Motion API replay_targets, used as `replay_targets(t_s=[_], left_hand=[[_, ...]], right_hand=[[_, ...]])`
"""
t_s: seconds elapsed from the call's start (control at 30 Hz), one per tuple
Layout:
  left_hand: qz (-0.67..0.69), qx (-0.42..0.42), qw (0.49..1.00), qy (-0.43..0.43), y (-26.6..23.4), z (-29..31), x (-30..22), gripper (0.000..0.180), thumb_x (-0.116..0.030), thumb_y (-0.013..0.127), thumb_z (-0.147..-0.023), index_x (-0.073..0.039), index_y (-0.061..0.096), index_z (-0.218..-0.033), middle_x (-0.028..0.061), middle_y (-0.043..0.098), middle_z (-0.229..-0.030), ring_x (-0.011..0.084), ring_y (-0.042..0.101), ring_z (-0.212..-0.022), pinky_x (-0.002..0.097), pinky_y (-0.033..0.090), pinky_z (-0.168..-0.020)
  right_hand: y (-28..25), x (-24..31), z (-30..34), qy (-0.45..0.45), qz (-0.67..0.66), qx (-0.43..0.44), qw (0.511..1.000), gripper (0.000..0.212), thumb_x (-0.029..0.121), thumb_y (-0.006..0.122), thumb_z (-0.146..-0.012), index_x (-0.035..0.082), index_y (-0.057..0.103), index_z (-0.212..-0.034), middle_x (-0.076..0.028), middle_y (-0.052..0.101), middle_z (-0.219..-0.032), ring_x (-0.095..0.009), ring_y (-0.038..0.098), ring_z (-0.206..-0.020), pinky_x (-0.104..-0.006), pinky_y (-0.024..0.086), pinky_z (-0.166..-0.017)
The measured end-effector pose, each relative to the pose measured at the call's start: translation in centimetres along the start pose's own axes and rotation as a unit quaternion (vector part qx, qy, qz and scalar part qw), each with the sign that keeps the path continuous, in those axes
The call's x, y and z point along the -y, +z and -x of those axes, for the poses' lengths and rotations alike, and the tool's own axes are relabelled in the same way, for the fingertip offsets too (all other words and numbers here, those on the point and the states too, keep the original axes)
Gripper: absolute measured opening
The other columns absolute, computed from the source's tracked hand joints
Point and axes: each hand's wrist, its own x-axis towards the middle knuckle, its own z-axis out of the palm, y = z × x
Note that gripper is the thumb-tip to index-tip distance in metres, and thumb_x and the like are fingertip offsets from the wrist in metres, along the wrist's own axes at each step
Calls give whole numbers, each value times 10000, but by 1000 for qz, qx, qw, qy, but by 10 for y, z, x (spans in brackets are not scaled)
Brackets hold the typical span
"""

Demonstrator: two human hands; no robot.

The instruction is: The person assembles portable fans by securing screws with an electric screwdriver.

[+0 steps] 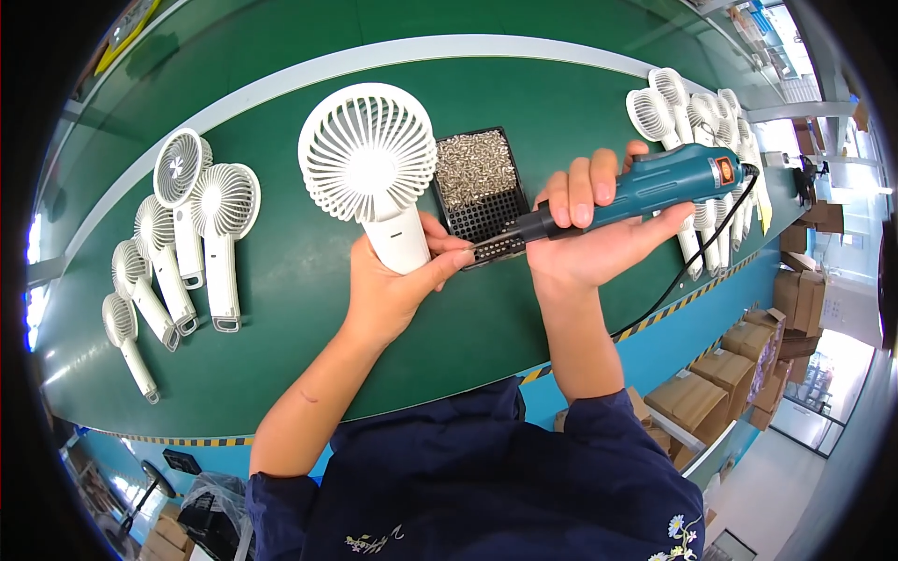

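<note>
My left hand is closed round the handle of a white handheld fan, whose slatted round head points away from me. In my right hand lies a teal electric screwdriver, gripped with the fingers over its black front end. The screwdriver's thin bit points left and meets my left thumb and fingertip beside the fan handle. Whether a screw sits between them is too small to tell. Just behind the bit stands a black tray with rows of holes, its far part heaped with small silvery screws.
Several white fans lie on the green table at the left. More fans are crowded at the right, behind the screwdriver. A black cord runs from the screwdriver toward the table's striped front edge. Cardboard boxes stand beyond it.
</note>
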Motion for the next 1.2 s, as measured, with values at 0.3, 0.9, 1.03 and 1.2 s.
replay_targets(t_s=[0.3, 0.9, 1.03, 1.2], left_hand=[[0, -9, 1000, 8, -1, 0, 1, 224, 36, 724, -746, 15, 577, -913, 115, 686, -806, 72, 572, -593, 196, 445, -513], [-9, -10, 1000, 3, 1, -1, 1, 221, 27, 724, -745, 8, 573, -905, 112, 691, -813, 66, 577, -599, 193, 436, -505], [-6, -11, 1000, 1, 2, -1, 1, 222, 24, 726, -744, 6, 575, -905, 108, 692, -810, 64, 580, -604, 191, 439, -507], [-5, -8, 1000, -4, 1, 0, 1, 222, 21, 729, -744, 3, 576, -905, 99, 693, -803, 60, 584, -609, 188, 443, -508]], right_hand=[[0, 4, -1, -7, 11, 14, 1000, 616, 686, 350, -879, 109, 485, -1045, 18, 390, -613, -77, 350, -426, -216, 322, -367], [0, 0, -2, 11, -22, -24, 999, 670, 740, 298, -853, 118, 453, -1046, -8, 408, -574, -119, 367, -392, -246, 313, -328], [-3, 1, -2, 9, -6, -36, 999, 667, 738, 305, -853, 118, 453, -1048, -9, 410, -577, -121, 370, -394, -246, 314, -327], [-5, 0, -2, -2, 13, 15, 1000, 618, 670, 355, -888, 89, 488, -1051, 14, 398, -634, -79, 360, -438, -218, 338, -389]])
